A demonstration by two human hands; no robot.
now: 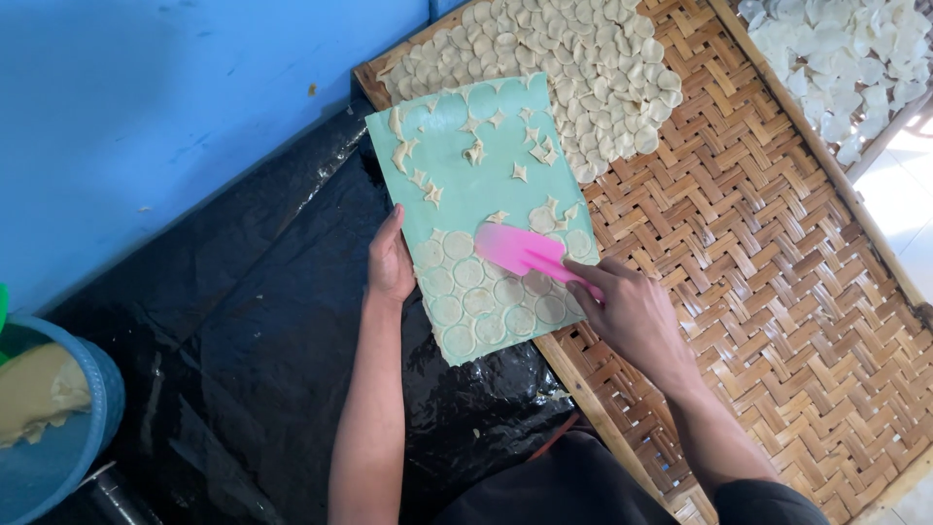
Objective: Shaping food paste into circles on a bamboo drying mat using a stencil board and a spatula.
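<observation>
Here, in the head view, we look down on a teal board [465,185] that lies partly on black plastic sheeting [253,321] and partly over the edge of a woven tray [768,243]. Our left hand [391,264] steadies the board's left edge, fingers curled over it and thumb along the side. Our right hand [632,311] has its fingers closed around the handle of a pink scraper [520,249], whose blade lies flat on the board just above the rows of dough discs [486,301]. The discs cover the near part of the board; the far part is mostly bare, with only small dough scraps [474,151] left between faint round marks. Beyond the board, a heap of loose discs [573,58] lies on the tray.

To do this well, we judge that the blade should stay low and nearly flat, so that its edge slips under each disc instead of cutting into it. The left hand should press firmly, since the board overhangs the tray frame and could tip or slide. Short strokes toward the tray, row by row, seem safer than one long push, which could fold soft discs onto each other. The scraps should be kept out of the heap.

At the left, a blue bucket [92,428] holds pale dough [34,389]. A second tray [846,58] of whitish pieces sits at the upper right.
</observation>
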